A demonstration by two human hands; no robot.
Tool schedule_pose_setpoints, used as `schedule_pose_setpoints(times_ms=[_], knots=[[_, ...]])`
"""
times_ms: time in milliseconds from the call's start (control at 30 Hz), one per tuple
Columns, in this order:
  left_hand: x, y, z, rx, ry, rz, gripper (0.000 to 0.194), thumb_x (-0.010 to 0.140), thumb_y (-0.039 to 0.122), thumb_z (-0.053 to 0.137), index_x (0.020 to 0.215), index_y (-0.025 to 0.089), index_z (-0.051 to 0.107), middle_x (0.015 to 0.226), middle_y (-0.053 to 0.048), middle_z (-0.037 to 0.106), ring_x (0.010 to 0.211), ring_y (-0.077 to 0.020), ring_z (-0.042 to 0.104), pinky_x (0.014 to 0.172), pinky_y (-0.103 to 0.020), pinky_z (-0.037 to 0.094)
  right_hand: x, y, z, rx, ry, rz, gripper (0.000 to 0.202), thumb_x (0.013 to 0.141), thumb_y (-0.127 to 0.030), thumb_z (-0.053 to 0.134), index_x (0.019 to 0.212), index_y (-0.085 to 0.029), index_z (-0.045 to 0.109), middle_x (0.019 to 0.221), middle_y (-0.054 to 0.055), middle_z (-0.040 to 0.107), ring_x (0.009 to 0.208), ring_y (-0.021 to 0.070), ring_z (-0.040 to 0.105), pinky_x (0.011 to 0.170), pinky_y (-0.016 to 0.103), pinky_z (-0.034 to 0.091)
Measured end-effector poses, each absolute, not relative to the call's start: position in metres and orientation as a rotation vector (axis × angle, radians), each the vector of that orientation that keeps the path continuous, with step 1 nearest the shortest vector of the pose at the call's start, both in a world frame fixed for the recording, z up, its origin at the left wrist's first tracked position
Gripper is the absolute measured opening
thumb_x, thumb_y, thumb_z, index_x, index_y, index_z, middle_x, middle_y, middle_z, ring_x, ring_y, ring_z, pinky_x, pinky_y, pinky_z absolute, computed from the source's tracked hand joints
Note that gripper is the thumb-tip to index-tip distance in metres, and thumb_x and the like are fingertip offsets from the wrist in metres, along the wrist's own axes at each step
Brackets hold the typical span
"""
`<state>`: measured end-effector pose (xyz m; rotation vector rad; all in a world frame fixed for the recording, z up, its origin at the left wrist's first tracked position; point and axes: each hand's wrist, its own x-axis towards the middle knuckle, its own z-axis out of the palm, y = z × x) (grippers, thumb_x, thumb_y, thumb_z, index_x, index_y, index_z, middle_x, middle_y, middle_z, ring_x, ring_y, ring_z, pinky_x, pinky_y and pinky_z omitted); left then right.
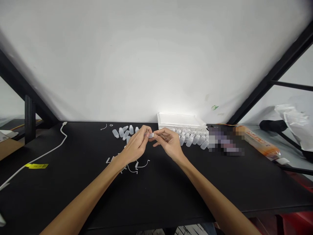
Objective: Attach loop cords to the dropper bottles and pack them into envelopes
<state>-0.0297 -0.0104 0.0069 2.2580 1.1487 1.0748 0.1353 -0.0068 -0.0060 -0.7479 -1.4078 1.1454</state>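
Note:
My left hand (136, 145) is closed around a small translucent white plastic bottle (151, 135), and one end of it shows between the fingertips. At that end my right hand (170, 143) pinches with thumb and forefinger; what lies in its grip is mostly hidden by the fingers. Behind the left hand lie several similar small bottles (121, 132), some upright and some on their sides. Below the left wrist, thin white strap pieces (137, 165) are scattered on the black table (156, 192). Beyond the right hand stand rows of more small bottles (189, 140) with white tops.
A stack of white flat packs (181, 120) rests against the wall. On the left runs a white cable (52, 150) with a yellow tag (36, 166). An orange and clear plastic package (260, 143) lies at the right edge. Black frame bars (271, 70) slant up at both sides.

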Motion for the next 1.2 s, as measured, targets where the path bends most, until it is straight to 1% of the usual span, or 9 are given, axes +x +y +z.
schedule_pose_setpoints(times_ms=[100, 167, 267, 367, 567, 667, 833, 1033, 1200], knots=[[-0.031, -0.009, 0.005, 2.243, 1.179, 1.069, 0.020, 0.100, 0.034, 0.031, 0.103, 0.020, 0.045, 0.091, -0.003, 0.056, 0.075, -0.0167, 0.051, 0.070, -0.031, 0.039, 0.136, -0.007, -0.005, -0.759, -1.429, 1.104, 0.022, 0.078, -0.037, 0.071, 0.086, -0.017, 0.064, 0.078, 0.003, 0.067, 0.072, 0.0178, 0.071, 0.057, 0.027, 0.060], [-0.033, -0.008, 0.006, 2.221, 1.194, 1.077, 0.022, 0.099, 0.035, 0.034, 0.110, 0.020, 0.046, 0.101, -0.005, 0.059, 0.083, -0.0181, 0.054, 0.074, -0.032, 0.041, 0.136, -0.007, -0.005, -0.755, -1.423, 1.081, 0.025, 0.079, -0.035, 0.070, 0.095, -0.018, 0.064, 0.084, 0.003, 0.068, 0.071, 0.0165, 0.070, 0.057, 0.027, 0.060], [-0.034, -0.008, 0.009, 2.221, 1.205, 1.119, 0.027, 0.098, 0.036, 0.037, 0.117, 0.020, 0.049, 0.110, -0.007, 0.059, 0.091, -0.0194, 0.055, 0.079, -0.034, 0.042, 0.135, -0.007, -0.004, -0.752, -1.398, 1.056, 0.041, 0.078, -0.036, 0.070, 0.115, -0.021, 0.059, 0.095, 0.004, 0.069, 0.070, 0.0158, 0.069, 0.058, 0.029, 0.060], [-0.032, -0.007, 0.011, 2.250, 1.220, 1.125, 0.030, 0.099, 0.036, 0.036, 0.113, 0.020, 0.057, 0.106, -0.006, 0.059, 0.092, -0.0190, 0.056, 0.081, -0.034, 0.043, 0.136, -0.008, -0.004, -0.756, -1.392, 1.012, 0.046, 0.079, -0.038, 0.070, 0.119, -0.022, 0.057, 0.097, 0.005, 0.069, 0.074, 0.0170, 0.069, 0.062, 0.032, 0.061], [-0.031, -0.006, 0.011, 2.220, 1.208, 1.110, 0.030, 0.098, 0.036, 0.040, 0.107, 0.019, 0.063, 0.097, -0.005, 0.060, 0.083, -0.0167, 0.056, 0.069, -0.029, 0.045, 0.138, -0.007, -0.008, -0.782, -1.405, 0.991, 0.050, 0.080, -0.036, 0.069, 0.126, -0.023, 0.054, 0.101, 0.006, 0.068, 0.070, 0.0163, 0.069, 0.063, 0.033, 0.061], [-0.032, -0.005, 0.010, 2.228, 1.176, 1.122, 0.028, 0.097, 0.033, 0.042, 0.107, 0.018, 0.064, 0.099, -0.005, 0.060, 0.083, -0.0162, 0.057, 0.072, -0.029, 0.047, 0.139, -0.004, -0.011, -0.806, -1.419, 1.004, 0.046, 0.079, -0.038, 0.070, 0.121, -0.020, 0.058, 0.095, 0.006, 0.066, 0.070, 0.0171, 0.069, 0.059, 0.032, 0.061], [-0.035, -0.003, 0.012, 2.209, 1.140, 1.135, 0.027, 0.095, 0.032, 0.047, 0.108, 0.019, 0.066, 0.102, -0.006, 0.062, 0.085, -0.0168, 0.059, 0.073, -0.031, 0.050, 0.139, -0.003, -0.012, -0.844, -1.498, 1.026, 0.036, 0.081, -0.042, 0.067, 0.108, -0.018, 0.065, 0.088, 0.006, 0.069, 0.079, 0.0204, 0.070, 0.067, 0.037, 0.062], [-0.037, -0.005, 0.016, 2.223, 1.145, 1.139, 0.024, 0.092, 0.030, 0.053, 0.107, 0.021, 0.069, 0.100, -0.006, 0.065, 0.085, -0.0177, 0.060, 0.064, -0.027, 0.049, 0.140, -0.005, -0.010, -0.805, -1.520, 1.065, 0.032, 0.082, -0.042, 0.066, 0.103, -0.018, 0.066, 0.085, 0.006, 0.069, 0.077, 0.0200, 0.070, 0.064, 0.036, 0.062], [-0.038, -0.004, 0.014, 2.278, 1.099, 1.200, 0.023, 0.091, 0.030, 0.056, 0.107, 0.022, 0.070, 0.095, -0.005, 0.065, 0.083, -0.0172, 0.060, 0.073, -0.031, 0.050, 0.140, -0.006, -0.008, -0.796, -1.506, 1.090, 0.031, 0.081, -0.043, 0.068, 0.098, -0.017, 0.066, 0.079, 0.005, 0.068, 0.075, 0.0194, 0.069, 0.064, 0.035, 0.062]])
